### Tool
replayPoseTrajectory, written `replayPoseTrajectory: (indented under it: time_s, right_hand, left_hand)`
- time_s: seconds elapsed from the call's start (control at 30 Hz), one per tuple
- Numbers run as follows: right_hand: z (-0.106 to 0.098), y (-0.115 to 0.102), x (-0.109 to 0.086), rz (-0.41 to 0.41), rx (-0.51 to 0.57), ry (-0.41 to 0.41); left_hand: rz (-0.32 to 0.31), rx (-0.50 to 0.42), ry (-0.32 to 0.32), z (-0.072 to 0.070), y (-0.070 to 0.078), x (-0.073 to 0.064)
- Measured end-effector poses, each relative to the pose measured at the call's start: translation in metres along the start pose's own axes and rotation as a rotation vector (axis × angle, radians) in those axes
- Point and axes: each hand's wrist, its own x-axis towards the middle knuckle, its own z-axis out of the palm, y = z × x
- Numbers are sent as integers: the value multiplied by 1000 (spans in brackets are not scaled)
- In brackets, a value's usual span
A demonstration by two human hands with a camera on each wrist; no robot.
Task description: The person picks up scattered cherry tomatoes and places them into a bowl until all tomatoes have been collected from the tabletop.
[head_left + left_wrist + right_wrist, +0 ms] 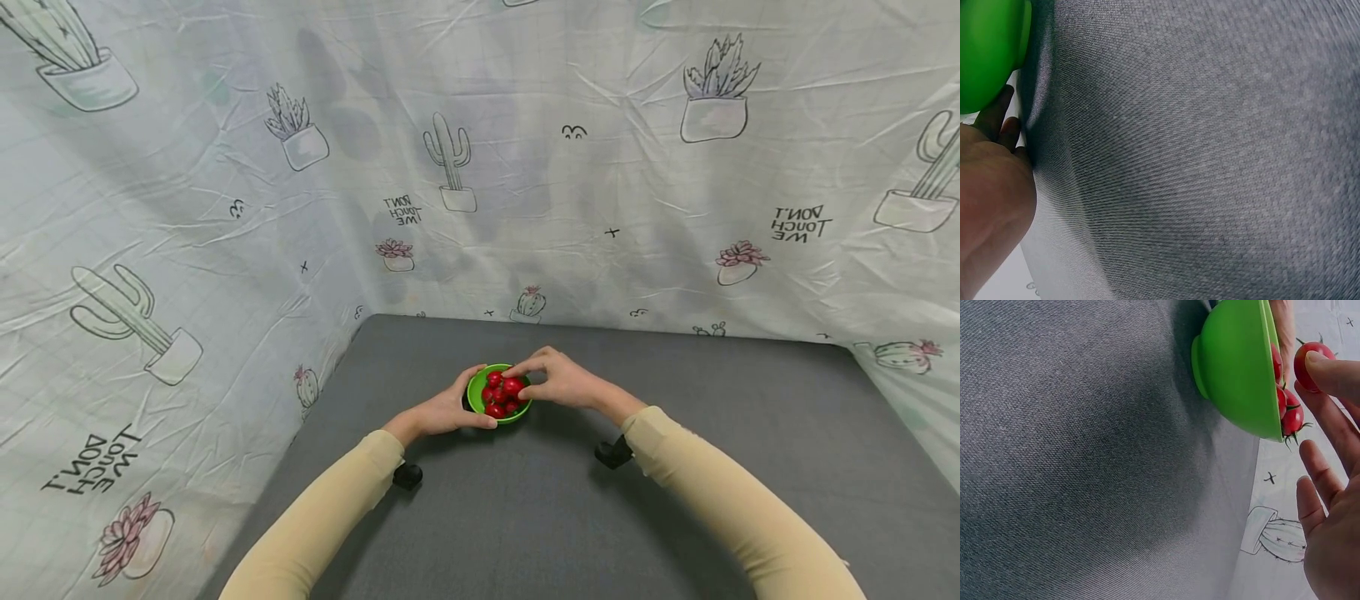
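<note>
A green bowl (476, 393) holds several small red tomatoes (495, 411) with green stems. My left hand (441, 412) grips the bowl from the left, thumb on the near side and fingers around the far side. In the left wrist view, the bowl's outer wall (988, 50) shows beside that hand (991, 194). Just above the bowl's rim, my right hand (564, 382) pinches one cherry tomato (1302, 367) between thumb and forefinger. Its other fingers are spread apart in the right wrist view. More tomatoes (1293, 415) show at the rim of the bowl.
A dark grey cloth-covered table (510, 517) lies under the bowl. White curtains (525, 183) printed with cacti hang behind it and along the left side. Black straps with dark devices (613, 454) sit at both wrists.
</note>
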Motion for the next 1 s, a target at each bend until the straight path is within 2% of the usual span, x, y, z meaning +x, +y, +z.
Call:
replayPoseTrajectory:
  time_s: [0.3, 0.8, 1.0]
  right_hand:
    - [4, -1, 1, 1, -16, -9]
    - [7, -5, -1, -49, 4, -42]
    - [1, -3, -5, -57, 9, -6]
  left_hand:
    - [4, -15, 0, -1, -1, 1]
    - [0, -4, 5, 0, -4, 3]
    - [4, -1, 11, 1, -2, 2]
